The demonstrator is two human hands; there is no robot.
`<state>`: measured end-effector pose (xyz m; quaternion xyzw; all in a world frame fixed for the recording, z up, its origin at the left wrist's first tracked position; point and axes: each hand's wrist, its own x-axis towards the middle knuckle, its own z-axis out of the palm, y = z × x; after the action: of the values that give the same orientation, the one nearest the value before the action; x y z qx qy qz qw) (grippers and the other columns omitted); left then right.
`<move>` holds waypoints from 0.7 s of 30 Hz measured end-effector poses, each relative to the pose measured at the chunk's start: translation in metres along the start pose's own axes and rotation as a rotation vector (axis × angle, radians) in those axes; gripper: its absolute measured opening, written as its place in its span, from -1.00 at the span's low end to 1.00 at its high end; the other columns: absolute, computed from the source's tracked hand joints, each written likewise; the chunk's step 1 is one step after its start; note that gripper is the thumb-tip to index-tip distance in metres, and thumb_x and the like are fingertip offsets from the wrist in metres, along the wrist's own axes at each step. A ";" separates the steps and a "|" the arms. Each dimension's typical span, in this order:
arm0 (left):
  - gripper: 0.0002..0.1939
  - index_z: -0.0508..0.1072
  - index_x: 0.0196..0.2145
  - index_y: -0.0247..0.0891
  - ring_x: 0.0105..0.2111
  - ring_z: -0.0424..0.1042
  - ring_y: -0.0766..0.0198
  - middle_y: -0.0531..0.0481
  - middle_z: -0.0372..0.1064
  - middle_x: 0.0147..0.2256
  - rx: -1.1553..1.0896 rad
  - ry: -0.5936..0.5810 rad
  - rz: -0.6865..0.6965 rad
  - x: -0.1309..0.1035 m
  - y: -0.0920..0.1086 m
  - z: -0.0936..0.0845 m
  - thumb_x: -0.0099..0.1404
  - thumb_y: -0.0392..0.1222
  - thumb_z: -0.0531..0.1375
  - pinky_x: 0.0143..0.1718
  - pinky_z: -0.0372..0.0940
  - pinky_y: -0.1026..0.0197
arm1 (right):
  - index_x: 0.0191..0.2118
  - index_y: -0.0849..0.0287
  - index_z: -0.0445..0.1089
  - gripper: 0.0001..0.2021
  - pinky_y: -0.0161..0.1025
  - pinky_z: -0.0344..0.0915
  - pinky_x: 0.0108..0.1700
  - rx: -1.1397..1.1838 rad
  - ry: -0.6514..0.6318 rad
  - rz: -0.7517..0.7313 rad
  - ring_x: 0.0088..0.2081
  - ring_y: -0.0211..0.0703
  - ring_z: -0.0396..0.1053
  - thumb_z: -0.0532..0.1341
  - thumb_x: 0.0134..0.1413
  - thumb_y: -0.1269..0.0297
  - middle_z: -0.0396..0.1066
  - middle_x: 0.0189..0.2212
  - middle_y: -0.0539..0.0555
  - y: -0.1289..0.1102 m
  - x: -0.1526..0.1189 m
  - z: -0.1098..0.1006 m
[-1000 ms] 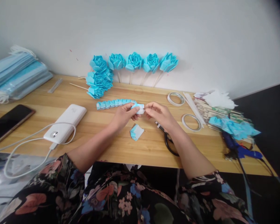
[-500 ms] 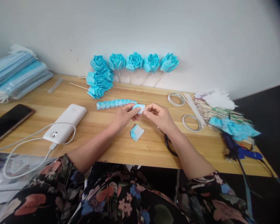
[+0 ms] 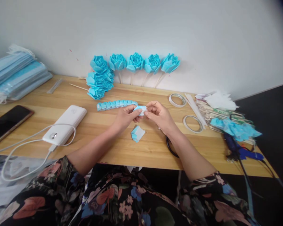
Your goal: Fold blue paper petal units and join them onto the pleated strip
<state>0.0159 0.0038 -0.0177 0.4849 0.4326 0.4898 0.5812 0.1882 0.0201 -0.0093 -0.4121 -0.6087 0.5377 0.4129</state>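
Note:
Between my two hands is a small folded blue-and-white piece of mask fabric (image 3: 141, 110). My left hand (image 3: 126, 116) pinches its left side, thumb on top. At its right side, the thumb and fingers of my right hand (image 3: 159, 114) are closed on it too. Just below them, another folded blue-and-white piece (image 3: 138, 134) lies flat on the wooden table (image 3: 118, 149). A row of overlapping folded blue pieces (image 3: 116, 105) stretches out behind my left hand.
Blue fabric flowers (image 3: 135, 62) on sticks lean against the wall, with more piled to their left. Masks (image 3: 16, 73), a phone (image 3: 10, 124) and a corded power bank (image 3: 64, 125) occupy the left. Tape rolls (image 3: 192, 124), scraps (image 3: 237, 128) and a blue glue gun (image 3: 247, 153) lie right.
My right hand's fingers have shifted slightly on the folded piece, and its white face now shows more evenly between my hands. The view has drifted slightly.

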 end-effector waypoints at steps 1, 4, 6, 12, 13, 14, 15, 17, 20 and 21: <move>-0.78 0.44 -0.45 -0.32 -0.58 0.37 0.41 0.06 0.43 -0.56 -0.001 -0.001 -0.004 0.000 0.000 0.000 0.18 -0.09 0.29 -0.48 0.28 0.33 | -0.15 0.09 0.28 -0.67 -0.28 0.27 -0.30 -0.008 0.004 -0.004 -0.42 -0.29 0.36 0.34 -0.04 0.20 0.42 -0.43 -0.09 0.000 0.000 0.000; -0.79 0.43 -0.44 -0.32 -0.58 0.37 0.41 0.06 0.43 -0.55 -0.006 0.004 -0.009 -0.001 0.001 0.000 0.18 -0.11 0.28 -0.49 0.28 0.33 | -0.13 0.07 0.25 -0.68 -0.27 0.27 -0.32 -0.075 0.011 -0.049 -0.43 -0.28 0.35 0.31 0.00 0.22 0.40 -0.45 -0.11 -0.001 -0.001 0.001; -0.80 0.43 -0.45 -0.32 -0.57 0.38 0.41 0.05 0.44 -0.53 -0.006 0.006 -0.009 -0.002 0.001 0.000 0.19 -0.12 0.27 -0.48 0.28 0.33 | -0.13 0.06 0.24 -0.71 -0.26 0.28 -0.31 -0.143 0.028 -0.102 -0.41 -0.27 0.37 0.29 0.02 0.26 0.40 -0.45 -0.10 -0.004 -0.004 0.003; -0.82 0.44 -0.45 -0.33 -0.56 0.38 0.41 0.04 0.44 -0.53 -0.001 0.009 -0.009 -0.002 0.002 0.001 0.21 -0.15 0.24 -0.47 0.29 0.33 | -0.23 0.06 0.30 -0.87 -0.26 0.32 -0.29 -0.298 0.050 -0.217 -0.38 -0.26 0.40 0.24 0.08 0.33 0.39 -0.43 -0.07 -0.008 -0.008 0.006; -0.82 0.44 -0.45 -0.33 -0.57 0.38 0.41 0.04 0.44 -0.53 -0.001 0.007 -0.010 -0.002 0.002 0.001 0.21 -0.16 0.24 -0.48 0.29 0.33 | -0.25 0.07 0.31 -0.90 -0.26 0.33 -0.29 -0.308 0.049 -0.225 -0.38 -0.26 0.40 0.23 0.09 0.33 0.40 -0.43 -0.07 -0.008 -0.008 0.006; -0.83 0.44 -0.45 -0.33 -0.57 0.38 0.41 0.04 0.44 -0.53 -0.002 0.005 -0.010 -0.002 0.002 0.001 0.22 -0.17 0.23 -0.48 0.29 0.33 | -0.26 0.07 0.32 -0.92 -0.26 0.33 -0.30 -0.314 0.046 -0.230 -0.38 -0.25 0.41 0.23 0.10 0.33 0.41 -0.42 -0.06 -0.007 -0.008 0.006; -0.83 0.43 -0.45 -0.33 -0.57 0.38 0.42 0.04 0.44 -0.53 -0.004 0.001 -0.011 -0.001 0.002 0.001 0.22 -0.18 0.23 -0.48 0.28 0.34 | -0.26 0.08 0.34 -0.93 -0.26 0.33 -0.29 -0.316 0.042 -0.231 -0.37 -0.25 0.42 0.23 0.10 0.33 0.43 -0.41 -0.05 -0.006 -0.008 0.005; -0.84 0.43 -0.45 -0.33 -0.57 0.39 0.42 0.04 0.44 -0.52 -0.004 -0.005 -0.009 -0.001 0.002 0.000 0.23 -0.18 0.23 -0.48 0.29 0.34 | -0.26 0.09 0.36 -0.94 -0.25 0.34 -0.29 -0.317 0.032 -0.225 -0.36 -0.24 0.44 0.23 0.11 0.33 0.45 -0.40 -0.03 -0.005 -0.008 0.005; -0.83 0.43 -0.45 -0.32 -0.56 0.39 0.42 0.05 0.43 -0.53 0.003 -0.012 -0.008 -0.001 0.001 0.000 0.23 -0.17 0.24 -0.48 0.29 0.34 | -0.25 0.09 0.39 -0.94 -0.24 0.36 -0.27 -0.329 0.024 -0.209 -0.35 -0.22 0.46 0.22 0.12 0.33 0.48 -0.38 -0.02 -0.004 -0.008 0.004; -0.82 0.43 -0.44 -0.32 -0.56 0.39 0.41 0.05 0.43 -0.53 0.003 -0.013 -0.008 -0.001 0.001 0.000 0.24 -0.16 0.24 -0.48 0.29 0.34 | -0.25 0.09 0.39 -0.94 -0.24 0.36 -0.27 -0.336 0.027 -0.205 -0.35 -0.22 0.46 0.21 0.12 0.32 0.49 -0.38 -0.02 -0.004 -0.008 0.004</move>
<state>0.0160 0.0030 -0.0164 0.4874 0.4316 0.4836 0.5851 0.1869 0.0111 -0.0064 -0.4182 -0.7231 0.3782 0.3992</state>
